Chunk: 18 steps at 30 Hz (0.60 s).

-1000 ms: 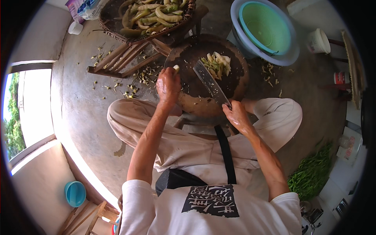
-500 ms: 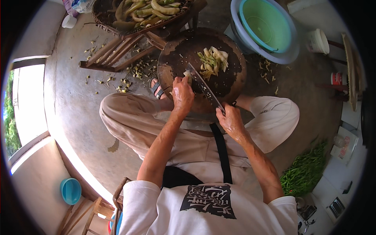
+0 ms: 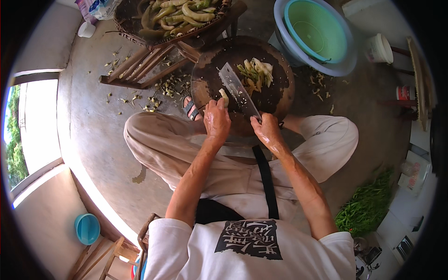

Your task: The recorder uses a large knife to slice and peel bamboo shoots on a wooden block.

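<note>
The knife [image 3: 237,89] is at the middle of the chopping board [image 3: 200,86]. A pile of cut peppers [image 3: 255,73] sits on the board's right side. The left hand [image 3: 217,121] and the right hand [image 3: 269,133] are at its near side. Behind the board, to the left, is a basket [image 3: 135,42] with peppers [image 3: 178,17] in it. Behind it, to the right, is a basin [image 3: 351,53] with a colander [image 3: 317,30] inside. Scraps [image 3: 173,87] lie on the floor [image 3: 112,135] left and right of the board.
</note>
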Each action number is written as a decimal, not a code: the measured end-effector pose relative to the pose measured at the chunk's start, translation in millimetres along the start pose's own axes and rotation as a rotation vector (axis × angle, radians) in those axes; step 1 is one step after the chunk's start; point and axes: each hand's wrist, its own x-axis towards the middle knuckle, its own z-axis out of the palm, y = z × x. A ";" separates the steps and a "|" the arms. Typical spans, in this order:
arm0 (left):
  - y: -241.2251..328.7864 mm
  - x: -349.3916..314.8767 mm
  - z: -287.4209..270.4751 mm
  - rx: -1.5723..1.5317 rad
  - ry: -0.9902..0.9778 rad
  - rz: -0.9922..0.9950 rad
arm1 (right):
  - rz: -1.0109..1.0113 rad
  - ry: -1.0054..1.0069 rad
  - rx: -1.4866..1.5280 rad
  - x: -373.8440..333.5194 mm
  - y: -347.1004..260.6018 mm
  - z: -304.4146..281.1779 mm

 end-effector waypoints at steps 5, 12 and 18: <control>5.1 13.5 4.5 -0.287 0.071 -0.071 | 0.091 -0.021 0.000 -10.1 -9.6 -23.9; 1.9 10.2 26.6 -0.275 0.103 -0.167 | 0.098 -0.077 -0.007 -32.0 -24.7 -43.7; -0.7 16.0 26.7 -0.258 0.052 -0.215 | 0.080 -0.122 -0.055 -41.4 -18.9 -37.8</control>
